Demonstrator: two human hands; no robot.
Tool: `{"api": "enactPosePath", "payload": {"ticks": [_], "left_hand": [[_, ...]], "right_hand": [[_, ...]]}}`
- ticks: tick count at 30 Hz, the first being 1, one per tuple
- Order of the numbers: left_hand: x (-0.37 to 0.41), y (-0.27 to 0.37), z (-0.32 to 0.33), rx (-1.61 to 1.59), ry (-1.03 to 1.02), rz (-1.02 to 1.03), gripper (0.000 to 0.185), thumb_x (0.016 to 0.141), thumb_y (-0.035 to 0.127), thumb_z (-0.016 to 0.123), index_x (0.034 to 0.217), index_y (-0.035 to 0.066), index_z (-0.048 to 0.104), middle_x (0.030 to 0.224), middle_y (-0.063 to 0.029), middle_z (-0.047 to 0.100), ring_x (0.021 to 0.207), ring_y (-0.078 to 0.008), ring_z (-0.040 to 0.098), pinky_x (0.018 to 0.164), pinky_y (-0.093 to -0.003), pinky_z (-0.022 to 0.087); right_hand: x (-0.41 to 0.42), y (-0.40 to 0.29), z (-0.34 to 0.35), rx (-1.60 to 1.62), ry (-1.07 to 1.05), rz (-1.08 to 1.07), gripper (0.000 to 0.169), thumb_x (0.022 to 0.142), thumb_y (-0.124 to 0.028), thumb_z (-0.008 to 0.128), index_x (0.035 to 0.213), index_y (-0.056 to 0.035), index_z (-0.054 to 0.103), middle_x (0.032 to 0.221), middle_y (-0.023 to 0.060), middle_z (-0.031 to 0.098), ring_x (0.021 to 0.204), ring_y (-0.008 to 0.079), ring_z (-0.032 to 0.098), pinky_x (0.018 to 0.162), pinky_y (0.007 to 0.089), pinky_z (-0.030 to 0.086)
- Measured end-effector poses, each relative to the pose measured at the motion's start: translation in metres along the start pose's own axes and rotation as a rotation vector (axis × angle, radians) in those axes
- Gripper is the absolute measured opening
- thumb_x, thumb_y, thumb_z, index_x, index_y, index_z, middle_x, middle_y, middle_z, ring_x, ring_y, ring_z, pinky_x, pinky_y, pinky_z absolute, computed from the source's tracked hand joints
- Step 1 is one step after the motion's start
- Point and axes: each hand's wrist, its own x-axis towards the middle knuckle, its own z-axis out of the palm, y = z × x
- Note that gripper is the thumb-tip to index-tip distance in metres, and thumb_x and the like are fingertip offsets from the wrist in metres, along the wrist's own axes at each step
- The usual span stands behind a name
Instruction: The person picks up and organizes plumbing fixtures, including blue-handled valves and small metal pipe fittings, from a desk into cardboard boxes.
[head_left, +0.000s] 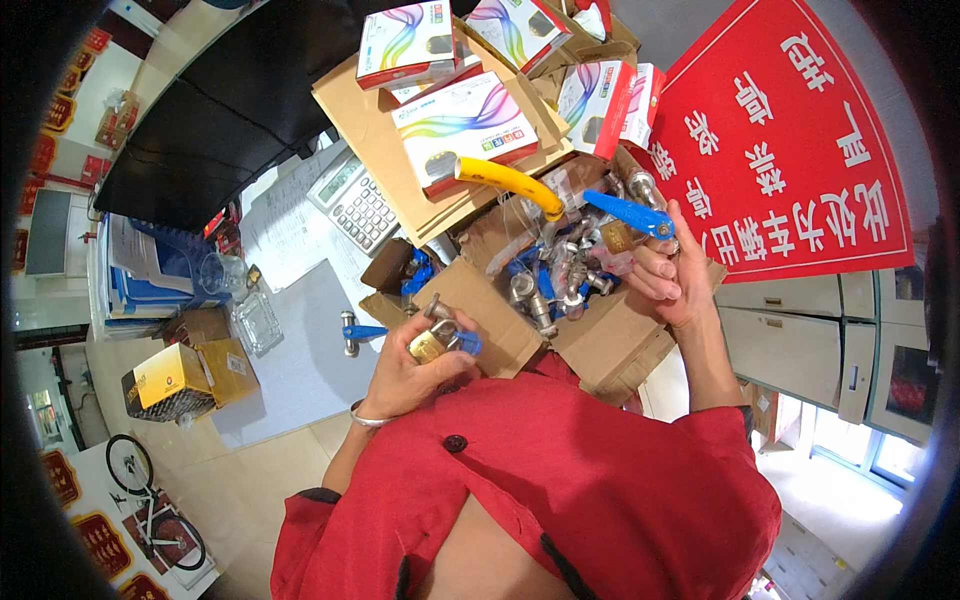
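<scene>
My left hand grips a metal valve with a blue handle and a brass padlock-like body. My right hand is closed around another valve with a long blue lever; a square brass piece shows beside it. Below and between the hands, an opened cardboard box holds several metal fittings and blue-handled valves, some in clear plastic. A blue-levered valve lies on the desk left of my left hand. My fingers partly hide both held valves.
White-and-red printed boxes are stacked on cardboard beyond the open box. A yellow curved tube sticks up there. To the left are a calculator, papers, a glass ashtray and a yellow-black box. A red sign stands right.
</scene>
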Motion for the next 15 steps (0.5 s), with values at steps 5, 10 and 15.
{"api": "enactPosePath", "payload": {"ticks": [5, 10, 15], "left_hand": [[0.001, 0.005, 0.000, -0.003, -0.022, -0.039, 0.032, 0.082, 0.006, 0.071, 0.109, 0.001, 0.056, 0.096, -0.0052, 0.061, 0.077, -0.0133, 0.065, 0.067, -0.0246, 0.052], [0.003, 0.010, 0.001, -0.036, -0.032, -0.074, 0.031, 0.082, 0.005, 0.070, 0.109, 0.000, 0.056, 0.100, -0.0067, 0.060, 0.077, -0.0149, 0.065, 0.067, -0.0257, 0.052], [0.003, 0.006, -0.001, -0.070, -0.007, -0.090, 0.031, 0.082, 0.003, 0.069, 0.110, -0.001, 0.055, 0.107, -0.0089, 0.059, 0.078, -0.0177, 0.067, 0.068, -0.0271, 0.054]], "right_hand": [[0.003, 0.008, 0.009, -0.207, 0.110, -0.017, 0.050, 0.099, -0.054, 0.037, 0.069, -0.0143, 0.045, 0.052, 0.0002, 0.040, 0.033, 0.0084, 0.030, 0.035, 0.0198, 0.025], [0.006, 0.014, 0.007, -0.276, 0.113, -0.077, 0.047, 0.100, -0.052, 0.036, 0.077, -0.0116, 0.046, 0.066, 0.0014, 0.045, 0.048, 0.0092, 0.038, 0.044, 0.0208, 0.032], [0.007, 0.013, 0.005, -0.349, 0.128, -0.075, 0.043, 0.100, -0.048, 0.040, 0.082, -0.0100, 0.048, 0.070, 0.0020, 0.047, 0.053, 0.0104, 0.041, 0.048, 0.0215, 0.035]]}}
